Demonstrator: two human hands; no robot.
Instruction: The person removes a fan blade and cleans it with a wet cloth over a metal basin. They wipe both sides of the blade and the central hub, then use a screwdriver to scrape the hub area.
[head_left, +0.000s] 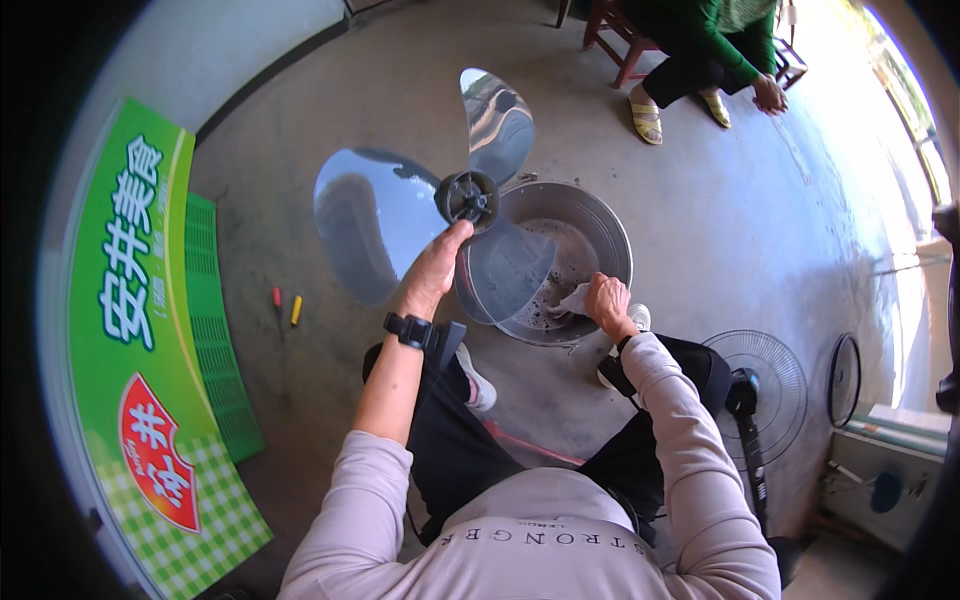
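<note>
My left hand (439, 266) grips the hub of a three-bladed translucent plastic fan blade (375, 217), which I hold up partly over a metal bucket (626, 247). One blade overlaps the bucket's left part, another points away from me and the third points left. In the bucket is murky grey water (562, 240) with bubbles on it. At the bucket's near right side my right hand (609, 300) is closed on a pale wet cloth (574, 301), which hangs down towards the water. The cloth and the fan blade are apart.
A red-handled screwdriver (277, 298) and a yellow-handled tool (296, 310) lie on the floor at left, near a green freezer panel (157, 300). A fan with its grille (780, 390) lies at right, a dark ring (845, 380) beyond it. Another person (720, 45) sits at the top right.
</note>
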